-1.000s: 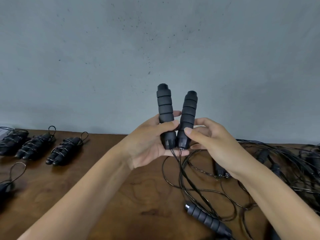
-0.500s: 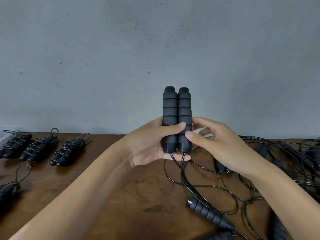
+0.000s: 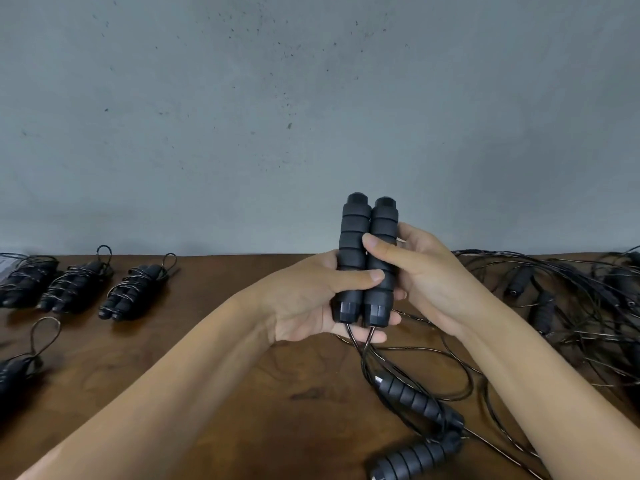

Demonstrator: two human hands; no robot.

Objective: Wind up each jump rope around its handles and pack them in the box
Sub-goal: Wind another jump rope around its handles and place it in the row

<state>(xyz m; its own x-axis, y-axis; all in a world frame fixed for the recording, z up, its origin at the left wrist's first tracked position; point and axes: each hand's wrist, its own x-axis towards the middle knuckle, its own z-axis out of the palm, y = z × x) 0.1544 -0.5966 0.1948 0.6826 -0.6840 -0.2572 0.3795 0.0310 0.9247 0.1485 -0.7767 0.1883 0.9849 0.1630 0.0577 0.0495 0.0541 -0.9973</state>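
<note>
— How are the two black handles [image 3: 367, 258] held?

— They are kept upright and pressed side by side, touching along their length, above the wooden table [image 3: 207, 393]. The left hand [image 3: 311, 299] is curled round their lower part: its thumb [image 3: 360, 277] is laid across the front of both, and its fingers are wrapped behind, with fingertips seen under the bottom caps.

— And the other hand?

— The right hand [image 3: 426, 275] is closed on the handles from the right side. Its thumb [image 3: 381, 251] is pressed on the front of the right handle, higher than the left thumb; the remaining fingers are hidden behind the foam, so how tightly they are bent cannot be told.

— Where is the rope found?

— Two thin black cords [image 3: 360, 341] are seen leaving the bottom caps, hanging down between the wrists and running onto the table, unwound.

— What else is laid out?

— Three wound bundles [image 3: 133, 289] are lined up at the far left edge of the table, each with a small loop sticking out, and a fourth one [image 3: 14, 372] is placed nearer, at the left border. A loose tangle of ropes [image 3: 554, 306] is spread over the right side. Two more ribbed handles [image 3: 415, 400] are lying near the right forearm, close to the front edge. A grey wall [image 3: 311, 116] is seen behind the table.
</note>
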